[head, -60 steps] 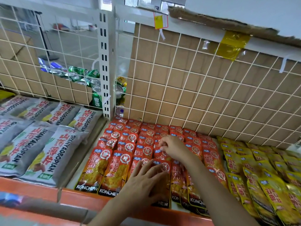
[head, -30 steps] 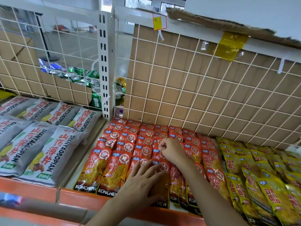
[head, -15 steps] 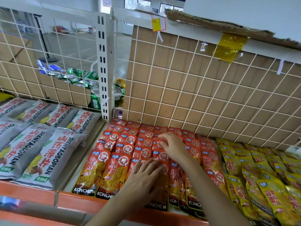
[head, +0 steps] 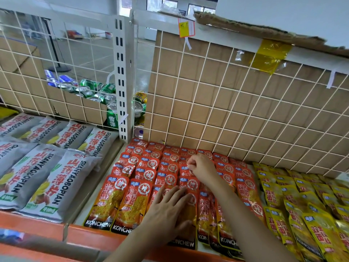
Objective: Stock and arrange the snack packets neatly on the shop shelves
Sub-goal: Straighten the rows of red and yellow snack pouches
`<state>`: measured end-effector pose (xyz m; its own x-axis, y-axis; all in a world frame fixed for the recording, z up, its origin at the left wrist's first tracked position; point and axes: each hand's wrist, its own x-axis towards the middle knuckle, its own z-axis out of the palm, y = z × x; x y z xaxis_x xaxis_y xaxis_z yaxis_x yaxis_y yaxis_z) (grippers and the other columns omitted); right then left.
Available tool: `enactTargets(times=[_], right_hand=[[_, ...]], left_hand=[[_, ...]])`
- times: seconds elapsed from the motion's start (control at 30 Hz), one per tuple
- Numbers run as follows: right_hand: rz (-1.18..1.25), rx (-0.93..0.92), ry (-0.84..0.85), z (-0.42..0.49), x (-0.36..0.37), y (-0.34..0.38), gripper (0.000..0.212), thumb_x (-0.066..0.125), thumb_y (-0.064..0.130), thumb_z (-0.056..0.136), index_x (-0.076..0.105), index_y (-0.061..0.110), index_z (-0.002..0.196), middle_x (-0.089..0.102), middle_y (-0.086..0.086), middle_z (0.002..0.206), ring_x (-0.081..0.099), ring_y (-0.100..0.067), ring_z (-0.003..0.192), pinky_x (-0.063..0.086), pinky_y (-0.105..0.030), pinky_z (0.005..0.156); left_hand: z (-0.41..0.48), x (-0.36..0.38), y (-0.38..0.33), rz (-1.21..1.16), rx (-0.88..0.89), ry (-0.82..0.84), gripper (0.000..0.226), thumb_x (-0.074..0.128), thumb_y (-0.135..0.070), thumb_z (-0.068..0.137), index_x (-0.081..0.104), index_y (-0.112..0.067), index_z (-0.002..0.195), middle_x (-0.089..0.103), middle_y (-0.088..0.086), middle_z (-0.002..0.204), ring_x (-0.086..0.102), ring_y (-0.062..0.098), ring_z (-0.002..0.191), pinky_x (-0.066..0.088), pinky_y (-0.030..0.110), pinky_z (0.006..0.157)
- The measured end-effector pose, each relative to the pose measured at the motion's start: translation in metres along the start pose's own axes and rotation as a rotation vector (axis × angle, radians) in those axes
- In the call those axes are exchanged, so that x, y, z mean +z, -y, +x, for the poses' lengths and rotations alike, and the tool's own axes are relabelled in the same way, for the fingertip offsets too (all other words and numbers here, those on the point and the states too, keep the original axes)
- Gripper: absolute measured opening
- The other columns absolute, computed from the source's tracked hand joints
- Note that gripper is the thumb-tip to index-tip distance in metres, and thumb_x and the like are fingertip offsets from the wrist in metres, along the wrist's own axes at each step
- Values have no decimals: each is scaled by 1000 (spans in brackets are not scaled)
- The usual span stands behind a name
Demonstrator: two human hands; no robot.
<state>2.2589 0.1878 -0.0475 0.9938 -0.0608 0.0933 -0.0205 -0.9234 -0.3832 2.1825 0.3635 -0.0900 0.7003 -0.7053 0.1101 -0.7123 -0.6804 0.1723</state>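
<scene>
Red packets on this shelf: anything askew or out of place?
Mostly tidy. The red packets overlap in rows, but the front ones right of the left hand bunch up and tilt. The right hand pinches one further back.

We see our left hand (head: 166, 210) flat on the red packets (head: 139, 178); at one o'clock from it, our right hand (head: 203, 165) pinches one packet's top edge.
</scene>
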Motion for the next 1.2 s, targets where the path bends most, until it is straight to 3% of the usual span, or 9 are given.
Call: enactTargets(times=[0.03,0.13,0.2,0.33,0.5,0.77,0.97,1.1,1.2], right_hand=[[17,10,11,2,-2,1,12,56,15,91,66,11,95,63,-1,105,52,-9,91,37,-21,77],[49,50,50,6,-5,4,13,54,10,91,66,5,88,68,-3,99,55,-8,78,40,-22,72],[64,80,44,8,-6,5,15,53,8,90,67,1,86,69,-2,100,57,-9,78,43,-24,71],[73,112,18,12,-8,3,18,55,11,90,68,0,85,69,-3,102,61,-13,83,47,-27,74],[38,84,66,12,0,2,19,56,12,89,70,0,85,68,-2,107,62,-13,91,39,-22,70],[76,51,54,8,3,1,12,58,12,88,68,10,84,69,-1,100,59,-9,84,45,-22,75],[55,40,22,3,4,4,14,58,20,89,68,13,97,66,1,105,58,-11,98,37,-19,77],[70,30,-36,-2,6,3,20,59,22,90,65,14,108,61,0,112,56,-13,103,36,-18,82],[75,13,-125,-10,4,1,15,59,24,90,64,17,102,59,2,107,54,-11,97,39,-18,79]], left_hand=[[1,1,1,-24,-3,-3,80,1,-70,79,10,-34,150,-6,-18,150,-8,3,140,-15,39,115],[-3,1,2,-50,-23,172,64,16,-67,91,43,-32,137,43,-11,144,40,10,132,17,41,109],[-3,8,4,-48,-7,145,61,22,-67,90,49,-31,132,52,-11,135,47,10,126,24,41,102],[-1,13,7,9,-4,61,63,20,-68,90,51,-31,131,53,-11,134,49,10,125,24,41,102],[-2,17,8,61,5,-11,63,19,-67,91,50,-31,131,54,-11,134,49,10,125,24,42,101],[-1,15,7,53,-6,1,62,18,-67,91,47,-31,132,54,-11,134,51,11,124,25,41,100],[-2,16,6,80,-12,-18,63,16,-67,91,48,-31,132,54,-11,134,50,9,124,25,41,100],[-1,17,7,76,-21,-26,63,15,-66,91,47,-31,132,54,-11,134,47,10,125,25,41,100],[-1,17,6,76,-30,-8,62,15,-66,90,47,-32,132,54,-12,133,50,10,123,25,41,100]])
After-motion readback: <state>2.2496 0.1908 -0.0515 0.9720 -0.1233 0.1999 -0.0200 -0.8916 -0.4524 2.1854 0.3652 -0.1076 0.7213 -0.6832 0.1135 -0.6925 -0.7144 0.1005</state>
